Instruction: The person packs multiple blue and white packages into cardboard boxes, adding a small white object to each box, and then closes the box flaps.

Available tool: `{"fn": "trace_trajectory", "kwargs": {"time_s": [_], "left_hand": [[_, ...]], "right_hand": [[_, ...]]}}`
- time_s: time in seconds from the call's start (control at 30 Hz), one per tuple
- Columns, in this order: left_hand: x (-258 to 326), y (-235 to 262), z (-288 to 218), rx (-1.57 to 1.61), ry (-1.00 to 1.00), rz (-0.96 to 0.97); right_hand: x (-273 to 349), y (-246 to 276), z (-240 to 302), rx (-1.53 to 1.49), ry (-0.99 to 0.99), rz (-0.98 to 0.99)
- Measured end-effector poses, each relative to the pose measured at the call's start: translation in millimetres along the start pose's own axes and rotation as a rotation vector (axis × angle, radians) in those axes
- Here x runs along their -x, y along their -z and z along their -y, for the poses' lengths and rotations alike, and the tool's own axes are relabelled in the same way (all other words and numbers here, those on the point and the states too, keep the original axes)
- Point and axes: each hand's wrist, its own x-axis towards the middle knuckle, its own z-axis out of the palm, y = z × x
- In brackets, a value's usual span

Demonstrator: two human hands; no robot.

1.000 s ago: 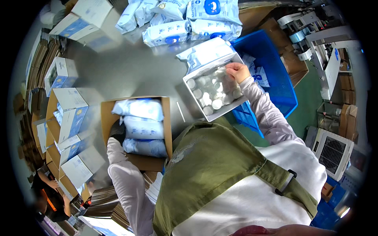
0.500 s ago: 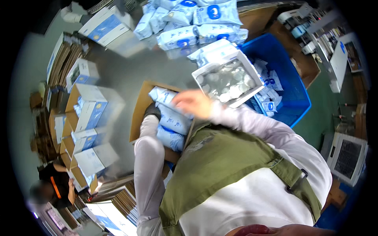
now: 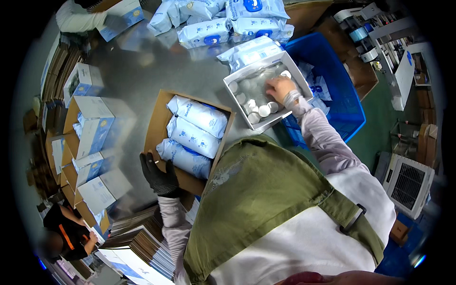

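My left hand [image 3: 159, 175], in a black glove, rests on the near left edge of an open brown cardboard box [image 3: 163, 109]. Three white and blue pouches [image 3: 195, 128] lie side by side inside that box. My right hand [image 3: 280, 89], bare, reaches into a white tray [image 3: 237, 76] of several small white round caps [image 3: 259, 110]. Its fingers curl down among the caps; I cannot tell whether it holds one.
A blue plastic crate [image 3: 332, 71] stands right of the tray. More pouches [image 3: 223, 21] pile at the far edge of the grey table. White and blue cartons [image 3: 90, 128] line the left side. Flat cardboard stacks [image 3: 142, 242] lie near left. Another person's sleeve [image 3: 78, 19] is at top left.
My right hand, which half a second ago was over the cardboard box, has gone back into the white tray of caps. My left hand stays on the box edge.
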Motion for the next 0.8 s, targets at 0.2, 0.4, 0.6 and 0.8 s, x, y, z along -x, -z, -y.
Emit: {"fn": "trace_trajectory", "kwargs": {"time_s": [0.2, 0.4, 0.6, 0.8], "left_hand": [[37.9, -24.5, -5.0, 0.091, 0.214, -0.138], [14.8, -14.4, 39.8, 0.153, 0.162, -0.105], [35.5, 150.1, 37.7, -0.349, 0.225, -0.240], [210.8, 220.8, 59.3, -0.768, 0.888, -0.042]], "right_hand": [[-14.3, 67.9, 44.2, -0.582, -0.025, -0.342], [-53.0, 95.1, 191.0, -0.806, 0.505, -0.055], [-74.9, 4.3, 208.2, -1.651, -0.515, 0.685], [-86.9, -65.2, 410.9, -1.619, -0.595, 0.925]]}}
